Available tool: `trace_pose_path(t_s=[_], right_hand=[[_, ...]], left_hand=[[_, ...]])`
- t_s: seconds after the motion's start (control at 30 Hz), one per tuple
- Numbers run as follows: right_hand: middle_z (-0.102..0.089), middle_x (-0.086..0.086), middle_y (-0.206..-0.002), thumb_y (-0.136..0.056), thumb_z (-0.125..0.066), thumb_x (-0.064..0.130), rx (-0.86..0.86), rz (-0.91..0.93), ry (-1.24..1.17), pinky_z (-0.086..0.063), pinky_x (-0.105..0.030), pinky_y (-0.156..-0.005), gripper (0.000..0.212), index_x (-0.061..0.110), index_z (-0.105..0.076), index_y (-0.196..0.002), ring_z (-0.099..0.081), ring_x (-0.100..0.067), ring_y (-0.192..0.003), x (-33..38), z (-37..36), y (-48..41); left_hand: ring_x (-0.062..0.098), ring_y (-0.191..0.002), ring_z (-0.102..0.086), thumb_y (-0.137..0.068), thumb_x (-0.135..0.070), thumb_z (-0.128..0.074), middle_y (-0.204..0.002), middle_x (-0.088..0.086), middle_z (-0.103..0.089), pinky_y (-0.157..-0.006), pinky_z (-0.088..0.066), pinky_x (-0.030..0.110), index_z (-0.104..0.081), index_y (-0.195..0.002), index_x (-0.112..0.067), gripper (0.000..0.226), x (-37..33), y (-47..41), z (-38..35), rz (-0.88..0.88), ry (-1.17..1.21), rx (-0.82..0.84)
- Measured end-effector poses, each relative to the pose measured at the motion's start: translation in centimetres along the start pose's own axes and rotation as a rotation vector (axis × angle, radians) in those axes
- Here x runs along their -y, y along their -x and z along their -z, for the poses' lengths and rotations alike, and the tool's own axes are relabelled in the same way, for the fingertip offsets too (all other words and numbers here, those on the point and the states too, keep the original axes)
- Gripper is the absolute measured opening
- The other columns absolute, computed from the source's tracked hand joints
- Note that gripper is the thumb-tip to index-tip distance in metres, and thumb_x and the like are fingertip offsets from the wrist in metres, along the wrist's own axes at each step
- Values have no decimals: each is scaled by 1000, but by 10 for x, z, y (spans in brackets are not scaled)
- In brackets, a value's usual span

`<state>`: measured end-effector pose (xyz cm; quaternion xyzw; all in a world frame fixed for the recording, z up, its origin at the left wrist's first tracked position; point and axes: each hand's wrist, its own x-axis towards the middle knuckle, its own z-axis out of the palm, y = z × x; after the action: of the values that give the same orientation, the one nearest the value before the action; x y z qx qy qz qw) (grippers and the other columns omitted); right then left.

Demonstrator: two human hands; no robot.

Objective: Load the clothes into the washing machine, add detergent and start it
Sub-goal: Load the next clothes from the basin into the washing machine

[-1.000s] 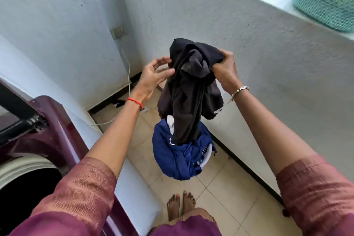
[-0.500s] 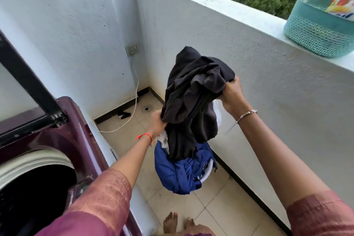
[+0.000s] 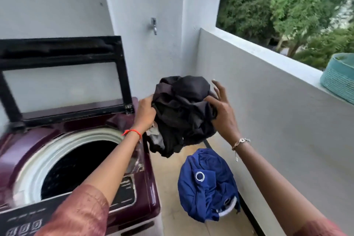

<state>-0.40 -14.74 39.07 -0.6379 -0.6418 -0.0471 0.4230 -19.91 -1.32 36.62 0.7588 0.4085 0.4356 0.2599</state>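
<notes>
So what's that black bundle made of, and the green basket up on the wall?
The black bundle looks like soft matte cloth: it crumples into loose folds between both hands. The green basket seems to be plastic, its wall a fine mesh of tiny holes, though it might be woven.

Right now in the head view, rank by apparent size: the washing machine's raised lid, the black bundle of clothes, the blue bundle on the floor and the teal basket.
1. Lid, clearly largest.
2-3. Black bundle and blue bundle look alike; unranked.
4. Teal basket, partly cut off and farther away, so unsure.
</notes>
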Motion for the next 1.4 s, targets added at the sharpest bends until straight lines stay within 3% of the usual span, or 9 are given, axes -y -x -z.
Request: trace_pose_path(t_s=[0.1,0.27,0.43,0.57,0.73,0.87,1.1,1.27,1.4], right_hand=[[-20,6,-154,-72,-56,-13,73,172,65,-55,-43,-66,38,16,-60,-97,-53,-26,-121,47,-10,-10],[-22,7,-154,-70,-54,-16,184,372,67,-56,-42,-77,40,13,-59,-98,-31,-24,-139,121,-32,-29],[-16,8,-156,-75,-55,-11,311,526,165,-54,-38,-64,37,14,-53,-103,-18,-26,-144,181,-71,-35],[-19,0,-155,-81,-45,-7,311,612,178,-53,-45,-79,35,11,-51,-110,-20,-35,-141,212,-108,-29],[-9,1,-157,-81,-41,-14,410,580,165,-37,-52,-103,65,17,-33,-138,-9,-32,-144,226,-170,-15],[-7,7,-157,-78,-37,-15,536,487,161,-43,-46,-99,84,27,-13,-147,-8,-29,-145,235,-221,-8],[-1,9,-157,-84,-38,-12,753,364,282,-38,-42,-107,81,34,-15,-146,-5,-27,-145,228,-298,-1],[0,9,-157,-88,-36,-7,868,268,346,-36,-41,-109,76,36,-12,-146,-7,-27,-145,208,-337,10],[2,7,-157,-88,-36,-8,948,232,367,-34,-40,-109,77,34,-10,-147,-6,-26,-145,189,-361,13]], left_hand=[[11,-80,-53,-75,21,-35,-83,4,-65,-60,-38,7,-67,-91,2,40,-27,12,57,-43,-2,-109],[19,-73,-52,-71,23,-31,-80,20,-66,-58,-35,21,-63,-85,8,37,-28,27,140,-14,-95,-243],[22,-73,-51,-71,21,-31,-79,23,-63,-59,-35,27,-58,-83,8,32,-6,49,203,51,-216,-303],[28,-85,-57,-75,19,-32,-92,15,-64,-69,-42,34,-58,-96,2,37,26,66,235,121,-290,-303],[29,-97,-59,-74,22,-33,-102,18,-65,-75,-39,23,-60,-105,4,45,71,84,259,131,-321,-253],[30,-107,-58,-73,21,-34,-111,18,-64,-87,-42,29,-59,-113,-1,51,124,88,269,155,-354,-132],[30,-119,-52,-74,14,-36,-124,14,-59,-100,-42,37,-52,-124,-9,58,216,88,271,193,-479,220],[28,-134,-39,-80,19,-29,-158,7,-13,-103,-42,38,-6,-150,-12,81,268,91,255,167,-587,600],[26,-139,-32,-80,22,-33,-158,12,-4,-104,-39,30,-2,-149,-5,81,281,87,243,61,-703,775]])
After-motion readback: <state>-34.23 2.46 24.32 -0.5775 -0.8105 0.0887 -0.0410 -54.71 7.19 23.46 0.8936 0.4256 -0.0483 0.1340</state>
